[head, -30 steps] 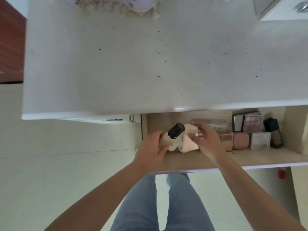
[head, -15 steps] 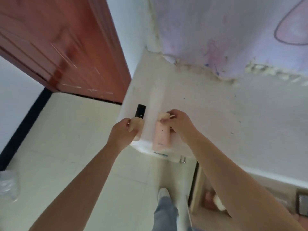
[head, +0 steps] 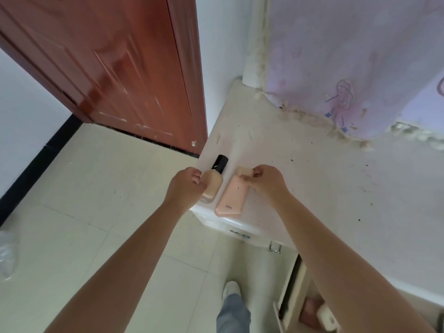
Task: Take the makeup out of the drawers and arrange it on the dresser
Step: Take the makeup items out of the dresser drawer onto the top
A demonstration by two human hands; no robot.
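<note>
Standing at the left front corner of the white dresser (head: 312, 188), with both arms reaching forward. Left hand (head: 183, 188) gripping the beige foundation bottle (head: 210, 186) with black cap, fingers curled around its body, bottle lying on the dresser top near the edge. Right hand (head: 264, 180) pinching the pale cap end of the pink tube (head: 230, 200), lying just beside the bottle. Open drawer (head: 310, 306) showing at lower right, with pink items inside. Brown door (head: 115, 68) standing behind, at upper left.
</note>
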